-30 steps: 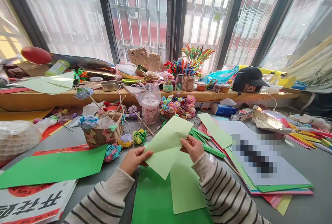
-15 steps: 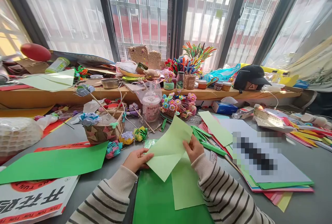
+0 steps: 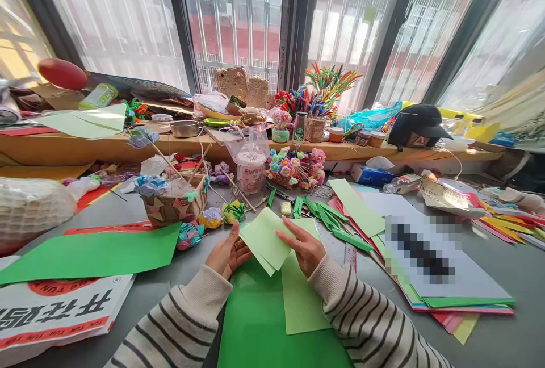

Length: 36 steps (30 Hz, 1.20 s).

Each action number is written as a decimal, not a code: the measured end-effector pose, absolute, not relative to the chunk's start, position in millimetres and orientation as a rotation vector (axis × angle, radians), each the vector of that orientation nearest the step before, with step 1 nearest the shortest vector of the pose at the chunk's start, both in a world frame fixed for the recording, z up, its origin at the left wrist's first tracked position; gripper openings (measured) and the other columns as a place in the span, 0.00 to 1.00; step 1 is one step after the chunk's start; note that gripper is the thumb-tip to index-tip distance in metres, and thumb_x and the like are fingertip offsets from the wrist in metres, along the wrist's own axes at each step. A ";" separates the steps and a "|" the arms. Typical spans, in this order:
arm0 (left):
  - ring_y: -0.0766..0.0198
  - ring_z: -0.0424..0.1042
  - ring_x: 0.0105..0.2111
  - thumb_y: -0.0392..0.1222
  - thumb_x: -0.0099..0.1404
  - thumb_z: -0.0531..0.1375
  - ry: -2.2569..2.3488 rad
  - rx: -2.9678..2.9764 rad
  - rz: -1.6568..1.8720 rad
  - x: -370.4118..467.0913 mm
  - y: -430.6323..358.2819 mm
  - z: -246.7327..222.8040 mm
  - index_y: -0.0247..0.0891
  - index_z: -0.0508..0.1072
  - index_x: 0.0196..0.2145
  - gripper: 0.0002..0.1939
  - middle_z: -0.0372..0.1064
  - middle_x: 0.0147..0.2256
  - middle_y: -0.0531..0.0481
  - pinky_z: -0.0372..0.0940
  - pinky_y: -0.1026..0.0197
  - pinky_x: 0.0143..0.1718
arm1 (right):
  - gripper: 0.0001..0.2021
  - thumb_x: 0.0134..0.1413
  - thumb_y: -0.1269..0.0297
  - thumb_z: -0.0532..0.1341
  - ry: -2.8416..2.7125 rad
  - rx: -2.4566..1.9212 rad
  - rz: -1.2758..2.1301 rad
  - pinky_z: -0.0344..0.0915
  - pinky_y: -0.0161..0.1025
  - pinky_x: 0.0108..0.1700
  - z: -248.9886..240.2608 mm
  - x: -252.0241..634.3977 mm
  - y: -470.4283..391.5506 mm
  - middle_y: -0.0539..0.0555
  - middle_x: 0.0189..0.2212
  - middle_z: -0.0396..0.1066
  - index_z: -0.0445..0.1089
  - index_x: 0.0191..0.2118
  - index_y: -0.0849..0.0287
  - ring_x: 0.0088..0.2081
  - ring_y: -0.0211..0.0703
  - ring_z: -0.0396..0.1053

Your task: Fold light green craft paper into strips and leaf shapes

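Note:
A light green sheet of paper (image 3: 266,240), folded over with its edges slightly offset, is held up between my hands. My left hand (image 3: 226,251) is at its left edge, thumb raised and fingers curled behind the paper. My right hand (image 3: 304,246) grips the right side, with fingertips on the top layer and the thumb hidden. Below, a second light green sheet (image 3: 303,305) lies on a glossy dark green board or folder (image 3: 255,328), partly covered by the right sleeve.
To the left are a green sheet (image 3: 102,254), a printed bag (image 3: 76,311) and a basket of paper flowers (image 3: 170,212). Folded green strips (image 3: 326,214) and a stack of coloured paper (image 3: 464,266) lie to the right. A lidded cup (image 3: 250,172) stands ahead.
The light green sheet has gone from mostly opened out to folded over into a smaller shape. My right hand has moved left and down onto it; my left thumb has lifted off.

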<state>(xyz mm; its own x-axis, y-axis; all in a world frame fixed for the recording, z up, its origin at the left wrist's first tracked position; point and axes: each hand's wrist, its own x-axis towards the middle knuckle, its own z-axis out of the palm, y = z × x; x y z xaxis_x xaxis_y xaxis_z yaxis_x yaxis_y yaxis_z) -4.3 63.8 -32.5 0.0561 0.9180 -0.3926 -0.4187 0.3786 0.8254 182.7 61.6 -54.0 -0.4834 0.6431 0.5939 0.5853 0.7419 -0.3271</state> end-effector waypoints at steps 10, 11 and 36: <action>0.66 0.69 0.22 0.33 0.36 0.64 1.099 0.724 1.166 -7.1 63.1 -39.1 0.31 0.70 0.24 0.12 0.71 0.22 0.51 0.67 0.67 0.23 | 0.22 0.46 0.56 0.47 -1.485 -0.805 1.132 0.53 0.46 0.47 -39.9 187.9 58.2 0.56 0.49 0.54 0.53 0.48 0.57 0.47 0.46 0.55; 0.66 0.69 0.22 0.34 0.36 0.64 1.097 0.744 1.143 -6.4 62.5 -37.3 0.31 0.70 0.24 0.12 0.71 0.22 0.51 0.67 0.67 0.24 | 0.21 0.46 0.53 0.46 -1.343 -0.807 1.288 0.55 0.46 0.44 -40.1 189.7 61.0 0.57 0.47 0.56 0.56 0.45 0.58 0.45 0.46 0.58; 0.58 0.69 0.30 0.41 0.40 0.62 1.040 1.034 0.800 5.2 54.4 -40.2 0.32 0.71 0.31 0.18 0.72 0.26 0.47 0.66 0.61 0.30 | 0.17 0.22 0.59 0.65 -1.105 -1.068 1.561 0.63 0.38 0.28 -53.8 184.9 65.6 0.50 0.20 0.69 0.68 0.26 0.63 0.22 0.39 0.66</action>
